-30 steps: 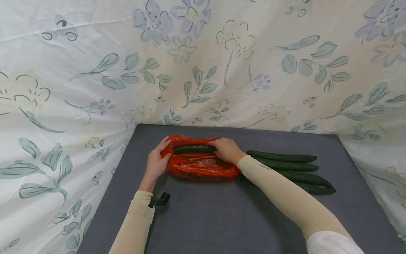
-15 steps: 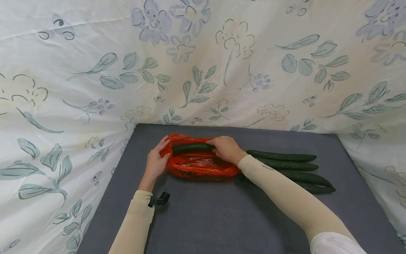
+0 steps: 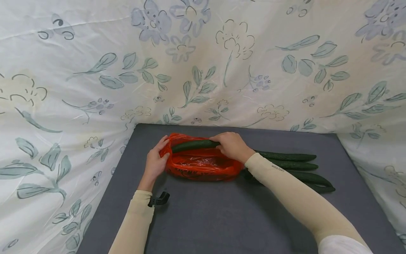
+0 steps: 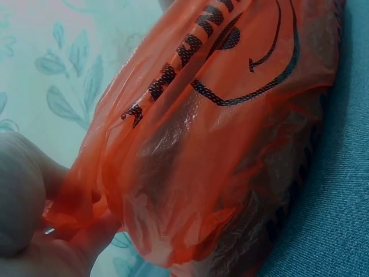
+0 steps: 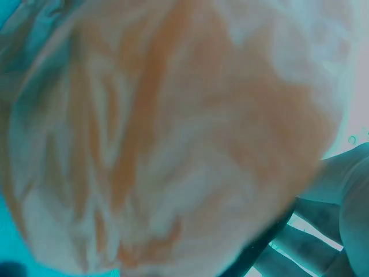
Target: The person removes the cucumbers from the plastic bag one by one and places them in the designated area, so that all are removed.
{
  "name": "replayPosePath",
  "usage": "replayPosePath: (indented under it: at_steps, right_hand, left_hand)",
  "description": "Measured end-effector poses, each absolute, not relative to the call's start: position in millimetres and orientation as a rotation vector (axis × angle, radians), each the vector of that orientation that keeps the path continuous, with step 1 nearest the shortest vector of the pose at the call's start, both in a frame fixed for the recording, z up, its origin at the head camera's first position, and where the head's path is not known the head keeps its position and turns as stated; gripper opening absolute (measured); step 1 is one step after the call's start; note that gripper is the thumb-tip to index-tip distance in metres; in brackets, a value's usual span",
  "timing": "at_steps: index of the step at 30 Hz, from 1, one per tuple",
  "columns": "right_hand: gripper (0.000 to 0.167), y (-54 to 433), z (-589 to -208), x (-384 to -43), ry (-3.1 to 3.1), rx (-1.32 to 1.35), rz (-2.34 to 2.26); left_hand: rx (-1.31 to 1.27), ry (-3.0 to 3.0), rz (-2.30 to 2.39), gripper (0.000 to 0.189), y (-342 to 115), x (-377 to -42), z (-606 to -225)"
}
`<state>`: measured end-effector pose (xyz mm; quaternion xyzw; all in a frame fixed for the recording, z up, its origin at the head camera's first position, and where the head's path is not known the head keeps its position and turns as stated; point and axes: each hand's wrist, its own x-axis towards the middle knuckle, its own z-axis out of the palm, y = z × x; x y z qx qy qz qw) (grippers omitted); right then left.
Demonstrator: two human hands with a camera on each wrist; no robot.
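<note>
A red plastic bag with black print lies on its side on the dark table, its mouth spread open. At its left end my left hand holds the rim; in the left wrist view, thumb and fingers pinch the thin plastic. One dark green cucumber slants across the mouth, its left end hidden in the bag near my left hand. My right hand grips its raised right end. The right wrist view is mostly blurred plastic, with the right hand's fingers and a dark strip of cucumber at the lower right.
Several more cucumbers lie side by side on the table right of the bag, partly behind my right forearm. A floral cloth hangs along the back and sides. My left wrist wears a black band.
My right hand has shifted slightly up and to the right, and the cucumber's right end has risen with it. The left hand keeps its hold on the bag's rim.
</note>
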<state>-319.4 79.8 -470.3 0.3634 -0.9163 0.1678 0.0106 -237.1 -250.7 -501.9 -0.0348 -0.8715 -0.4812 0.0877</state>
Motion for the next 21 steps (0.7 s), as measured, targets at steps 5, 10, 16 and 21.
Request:
replayPosePath:
  at_steps: [5, 10, 16, 21]
  right_hand:
    - [0.048, 92.2, -465.0, -318.0, -2.857, 1.122, 0.563]
    - [0.048, 106.2, -462.5, -316.2, -2.875, 1.099, 0.569]
    - [0.049, 123.6, -459.4, -315.8, -2.866, 1.077, 0.597]
    - [0.049, 140.3, -455.5, -316.1, -2.867, 1.059, 0.613]
  left_hand:
    - [-0.101, -2.593, -1.432, 0.059, -250.6, -238.2, -502.3]
    - [-0.1, -2.598, -1.428, 0.059, -250.4, -238.5, -502.9]
    - [-0.097, -2.594, -1.433, 0.059, -250.7, -238.6, -504.0]
    - [-0.091, -2.607, -1.408, 0.059, -250.7, -238.2, -504.0]
